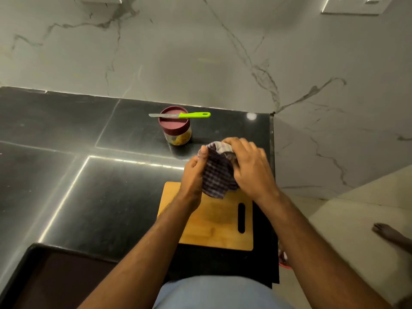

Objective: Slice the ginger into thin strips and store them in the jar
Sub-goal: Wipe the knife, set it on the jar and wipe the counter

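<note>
A clear jar point(178, 136) with a maroon lid stands on the black counter, yellowish ginger strips showing through its wall. A knife point(181, 115) with a green handle lies flat across the lid. Nearer me lies a wooden cutting board point(214, 228) with a slot handle, its surface bare. Above the board's far edge both hands hold a dark checked cloth point(217, 175). My left hand point(194, 175) grips its left side. My right hand point(249, 166) curls over its top and right side.
The black stone counter point(89, 175) ends at a right edge beside my hands, with a marble wall point(200, 52) behind. A dark sink or recess point(55, 275) sits at the near left. Pale floor and a bare foot point(388, 233) show at the right.
</note>
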